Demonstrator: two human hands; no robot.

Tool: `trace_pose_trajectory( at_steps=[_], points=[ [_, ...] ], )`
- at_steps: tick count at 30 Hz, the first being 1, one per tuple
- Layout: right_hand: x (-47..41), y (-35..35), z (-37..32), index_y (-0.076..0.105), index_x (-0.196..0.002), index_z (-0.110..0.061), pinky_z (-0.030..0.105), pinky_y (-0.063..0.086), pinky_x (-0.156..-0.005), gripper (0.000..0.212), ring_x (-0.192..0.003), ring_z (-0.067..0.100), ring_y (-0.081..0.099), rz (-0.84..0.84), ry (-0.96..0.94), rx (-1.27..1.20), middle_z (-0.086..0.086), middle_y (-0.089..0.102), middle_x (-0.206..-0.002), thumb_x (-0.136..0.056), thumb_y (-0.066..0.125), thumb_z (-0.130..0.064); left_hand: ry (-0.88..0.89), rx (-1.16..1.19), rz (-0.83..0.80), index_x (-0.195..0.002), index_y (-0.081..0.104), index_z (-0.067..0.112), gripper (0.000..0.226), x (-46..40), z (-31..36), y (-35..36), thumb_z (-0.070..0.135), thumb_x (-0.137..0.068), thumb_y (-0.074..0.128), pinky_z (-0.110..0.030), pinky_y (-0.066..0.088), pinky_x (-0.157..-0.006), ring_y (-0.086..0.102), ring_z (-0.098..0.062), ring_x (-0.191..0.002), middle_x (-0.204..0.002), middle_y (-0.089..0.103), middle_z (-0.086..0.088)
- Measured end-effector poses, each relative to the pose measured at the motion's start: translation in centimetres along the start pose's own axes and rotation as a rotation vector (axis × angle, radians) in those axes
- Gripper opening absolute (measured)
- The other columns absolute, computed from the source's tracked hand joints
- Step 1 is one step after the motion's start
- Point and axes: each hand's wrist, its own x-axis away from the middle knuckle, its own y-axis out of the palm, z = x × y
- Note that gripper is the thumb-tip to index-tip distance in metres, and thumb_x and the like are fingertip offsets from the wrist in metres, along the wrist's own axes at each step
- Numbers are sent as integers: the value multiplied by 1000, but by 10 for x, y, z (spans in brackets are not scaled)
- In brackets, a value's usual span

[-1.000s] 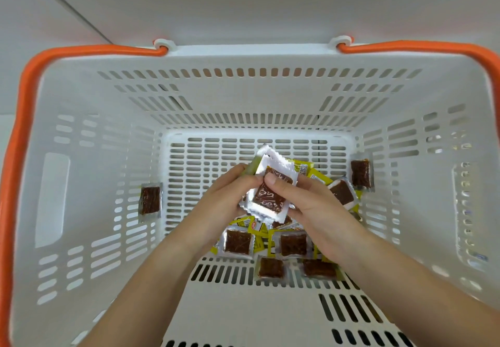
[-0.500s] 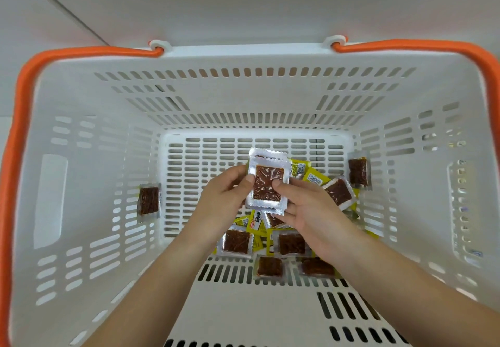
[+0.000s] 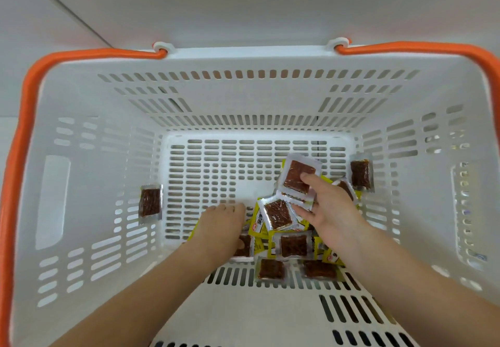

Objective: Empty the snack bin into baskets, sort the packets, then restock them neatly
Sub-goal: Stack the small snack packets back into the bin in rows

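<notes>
Right hand (image 3: 328,211) pinched a small stack of packets (image 3: 299,177) above the pile in the basket (image 3: 81,135), probably gathering matching ones. Left hand (image 3: 226,222) reached fingers-down into the loose packets (image 3: 281,227); couldn't tell if it gripped anything.

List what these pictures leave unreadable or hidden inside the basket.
Head view only:
- Left hand fingertips: turned down into the packet pile, so any grip is unclear.
- Packets under both hands: covered, uncountable.
- Yellow packet print: too small to read.
- Stack in the right hand: top packet hides how many lie beneath.
- Basket near wall: cut off by the bottom edge.
</notes>
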Motion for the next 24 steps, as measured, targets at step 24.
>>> trace_pose_trajectory(
  at_steps=[24],
  points=[
    [146, 4, -71, 64, -110, -13, 46, 57, -79, 30, -102, 30, 60, -449, -369, 105, 19, 60, -111, -97, 43, -30, 528, -187, 1190, -99, 76, 13, 31, 139, 16, -182, 3, -69, 74, -31, 44, -74, 58, -18, -89, -100, 73, -1]
  ],
)
